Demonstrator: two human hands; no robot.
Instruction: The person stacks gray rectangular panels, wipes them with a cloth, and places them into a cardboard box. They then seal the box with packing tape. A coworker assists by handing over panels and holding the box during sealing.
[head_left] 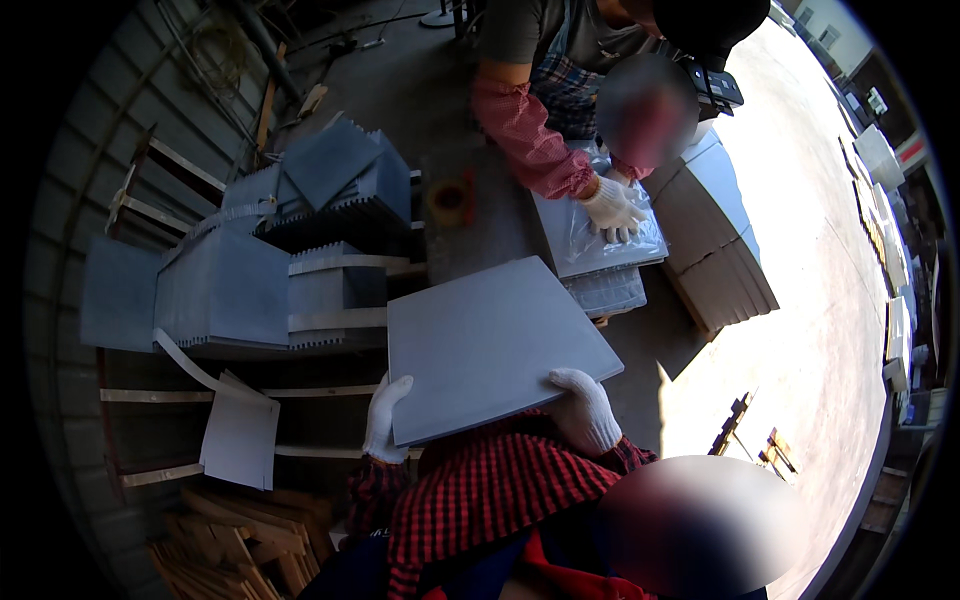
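Note:
A flat grey stone tile [495, 345], roughly square, is held out in front of my body and slightly tilted. My left hand [386, 415], in a white knitted glove, grips its near left corner with the thumb on top. At the near right edge my right hand [588, 408], gloved the same way, has its thumb over the top face and its fingers underneath, mostly hidden. Beyond the tile, a co-worker's gloved hands [613, 208] press on clear plastic film [590, 240] over a stack of similar tiles [605, 285].
Rows of grey tiles [235, 285] stand on a rack to the left, with pale strips between them. A roll of tape [452, 200] lies on the dark surface ahead. A cardboard-covered stack [715, 240] stands at the right. Scrap wood [245, 540] is piled at the lower left.

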